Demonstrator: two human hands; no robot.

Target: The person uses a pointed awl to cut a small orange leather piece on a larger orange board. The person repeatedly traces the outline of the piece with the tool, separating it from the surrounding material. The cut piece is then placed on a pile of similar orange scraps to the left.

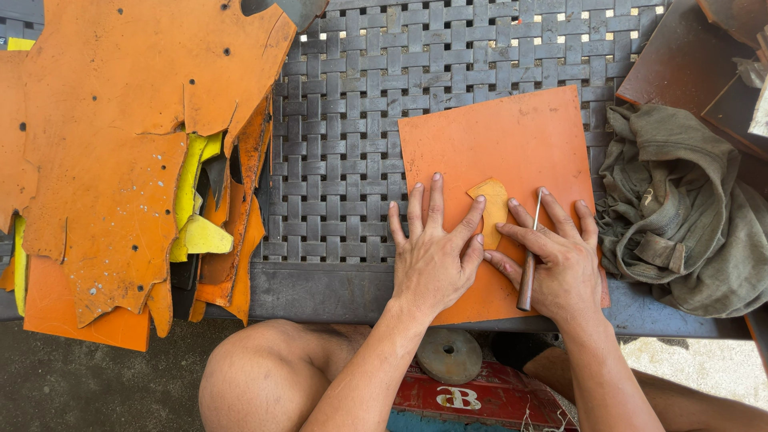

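Observation:
An orange square sheet [512, 136] lies on a dark woven plastic table [352, 144]. On the sheet rests a small tan template piece [492, 204]. My left hand [432, 248] lies flat on the sheet, its fingers pressing the template's left edge. My right hand [556, 256] holds a thin metal awl with a brown handle [530, 264], its tip against the sheet just right of the template.
A pile of torn orange and yellow sheets [120, 160] covers the table's left side. A crumpled olive cloth [680, 208] lies at the right, with brown boards [688, 56] behind. Below the table edge are my bare knee [264, 376], a round metal disc [450, 354] and a red box [480, 396].

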